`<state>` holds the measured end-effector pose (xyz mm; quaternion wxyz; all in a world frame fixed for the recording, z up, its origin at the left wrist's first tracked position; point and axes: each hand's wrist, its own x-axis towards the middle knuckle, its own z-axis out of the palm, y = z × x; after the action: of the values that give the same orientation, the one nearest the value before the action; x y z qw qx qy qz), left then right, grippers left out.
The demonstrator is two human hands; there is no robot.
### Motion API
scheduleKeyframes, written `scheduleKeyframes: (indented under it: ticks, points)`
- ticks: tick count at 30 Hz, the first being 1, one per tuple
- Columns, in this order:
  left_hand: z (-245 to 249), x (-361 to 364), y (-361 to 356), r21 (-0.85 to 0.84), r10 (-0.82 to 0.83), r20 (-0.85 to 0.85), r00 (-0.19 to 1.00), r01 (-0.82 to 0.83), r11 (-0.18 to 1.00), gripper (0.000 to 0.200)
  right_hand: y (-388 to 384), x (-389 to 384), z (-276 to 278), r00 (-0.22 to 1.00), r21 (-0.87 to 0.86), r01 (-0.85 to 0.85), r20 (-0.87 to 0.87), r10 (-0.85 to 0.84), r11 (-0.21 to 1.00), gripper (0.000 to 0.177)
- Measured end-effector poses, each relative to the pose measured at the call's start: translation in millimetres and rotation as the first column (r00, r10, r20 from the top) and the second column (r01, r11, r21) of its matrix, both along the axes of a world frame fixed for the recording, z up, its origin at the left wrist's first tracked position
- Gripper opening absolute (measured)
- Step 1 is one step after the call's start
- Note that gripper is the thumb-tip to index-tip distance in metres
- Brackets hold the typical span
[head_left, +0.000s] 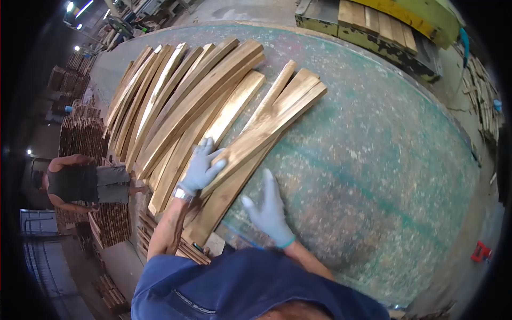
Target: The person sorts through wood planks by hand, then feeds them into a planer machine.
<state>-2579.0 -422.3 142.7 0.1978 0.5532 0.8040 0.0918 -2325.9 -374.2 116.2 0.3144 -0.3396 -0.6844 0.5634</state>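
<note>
Many curved wooden slats (197,98) lie side by side on a worn green table (368,154). My left hand (201,164), in a pale glove with a watch at the wrist, rests on the slats near their lower ends, its fingers spread. A lighter slat (274,120) runs up and to the right from beside it, crossing over other pieces. Below that one, a flat board (216,210) reaches toward my body. My right hand (269,210), also gloved, is over the table just right of this board, with thumb and fingers apart and nothing in it.
Another person (77,181) stands at the left beside stacked wood (113,224). A green and yellow machine (426,21) with boards (378,24) on it is at the upper right. A red object (481,252) lies at the far right.
</note>
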Motion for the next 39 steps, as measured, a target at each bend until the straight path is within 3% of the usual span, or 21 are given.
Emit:
scheduleKeyframes:
  ticks: [3, 5, 7, 8, 9, 10, 12, 14, 15, 16, 18, 19, 21, 24, 27, 28, 29, 31, 33, 37, 39]
  points:
    - [-14.8, 46.1, 6.0, 0.094, -0.003, 0.340, 0.940, -0.031, 0.995, 0.082, -27.1, -25.8, -11.4, 0.985, -0.008, 0.175, -0.009, -0.175, 0.985, 0.096]
    - [-20.0, 78.6, 21.4, 0.080, 0.038, 0.180, 0.983, -0.054, 0.995, 0.088, -24.9, -25.7, -3.2, 0.943, 0.015, 0.332, -0.009, -0.332, 0.943, 0.105]
    - [-20.3, 90.2, 53.0, 0.039, -0.091, 0.241, 0.966, 0.084, 0.996, 0.083, -5.1, -20.4, -10.6, 0.878, 0.125, 0.458, 0.094, -0.470, 0.880, 0.114]
    - [-17.3, 99.6, 62.9, 0.224, -0.283, 0.116, 0.952, 0.252, 0.941, 0.076, 14.9, -15.0, 3.0, 0.850, 0.098, 0.510, 0.095, -0.518, 0.855, 0.114]
    - [-29.6, 109.0, 86.2, 0.183, -0.084, 0.460, 0.884, -0.001, 0.983, 0.072, 37.4, -5.4, 5.4, 0.854, 0.056, 0.514, 0.062, -0.517, 0.856, 0.114]
    - [-45.8, 116.1, 112.8, 0.044, 0.118, 0.733, 0.670, -0.219, 0.975, 0.068, 59.8, 2.5, -10.2, 0.818, 0.152, 0.539, 0.143, -0.558, 0.829, 0.103]
    - [-59.9, 126.1, 155.7, -0.028, 0.187, 0.714, 0.675, -0.240, 0.970, 0.065, 99.1, 27.1, -1.9, 0.786, 0.136, 0.520, 0.311, -0.534, 0.843, 0.072]
    - [-56.7, 140.6, 173.7, -0.040, 0.162, 0.868, 0.470, -0.259, 0.965, 0.066, 129.7, 42.0, -2.6, 0.684, 0.293, 0.538, 0.396, -0.613, 0.790, 0.058]
    - [-52.7, 143.9, 178.6, -0.046, 0.145, 0.922, 0.360, -0.272, 0.961, 0.067, 133.2, 53.4, 4.6, 0.735, 0.156, 0.595, 0.292, -0.612, 0.789, 0.054]
    - [-33.4, 140.3, 175.5, 0.184, -0.071, 0.772, 0.632, -0.115, 0.976, 0.084, 143.5, 68.9, 17.7, 0.770, 0.022, 0.621, 0.167, -0.616, 0.783, 0.050]
    - [-12.9, 163.3, 166.7, 0.097, 0.043, 0.501, 0.865, -0.105, 0.990, 0.098, 158.8, 111.2, 45.5, 0.786, -0.152, 0.608, -0.016, -0.618, 0.779, 0.041]
    - [-5.2, 174.4, 159.0, 0.045, 0.097, 0.329, 0.939, -0.118, 0.992, 0.107, 162.4, 136.0, 60.0, 0.783, -0.199, 0.597, -0.070, -0.619, 0.777, 0.037]
    - [0.9, 182.5, 152.8, -0.024, 0.097, 0.342, 0.935, -0.095, 0.995, 0.127, 157.2, 176.6, 90.6, 0.788, -0.388, 0.447, -0.255, -0.560, 0.806, 0.034]
    - [-36.4, 152.9, 173.0, 0.005, -0.011, 0.458, 0.889, 0.010, 1.000, 0.121, 164.5, 230.1, 74.2, 0.834, -0.163, 0.537, -0.039, -0.550, 0.827, 0.041]
    - [-57.1, 121.7, 169.6, 0.232, -0.202, 0.715, 0.669, 0.045, 0.972, 0.105, 151.8, 250.1, 22.5, 0.826, -0.086, 0.563, 0.023, -0.564, 0.822, 0.050]
    - [-37.5, 128.6, 158.0, 0.300, -0.135, 0.519, 0.844, -0.032, 0.953, 0.087, 140.5, 239.3, 18.7, 0.641, 0.202, 0.657, 0.358, -0.679, 0.726, 0.061]
    - [-26.8, 132.7, 153.9, 0.286, -0.107, 0.493, 0.863, -0.044, 0.957, 0.070, 119.1, 231.5, 13.3, 0.173, 0.562, 0.555, 0.643, -0.746, 0.614, 0.075]
    - [-14.8, 127.7, 155.6, 0.105, -0.108, 0.489, 0.865, 0.064, 0.992, 0.059, 97.7, 213.4, 12.0, 0.168, 0.692, 0.442, 0.561, -0.811, 0.570, 0.093]
    - [-13.8, 127.7, 156.7, 0.111, -0.038, 0.461, 0.887, -0.016, 0.994, 0.052, 78.5, 170.5, -3.9, 0.636, 0.625, 0.477, 0.239, -0.734, 0.618, 0.103]
    - [-23.7, 126.6, 158.0, 0.213, 0.098, 0.071, 0.993, -0.111, 0.971, 0.049, 28.3, 84.0, 30.9, 0.654, 0.269, 0.361, 0.610, -0.447, 0.893, 0.106]
    - [-40.3, 101.7, 146.8, 0.300, 0.161, 0.000, 0.987, -0.154, 0.941, 0.055, 28.7, 82.3, 19.9, 0.766, 0.127, 0.446, 0.459, -0.451, 0.886, 0.103]
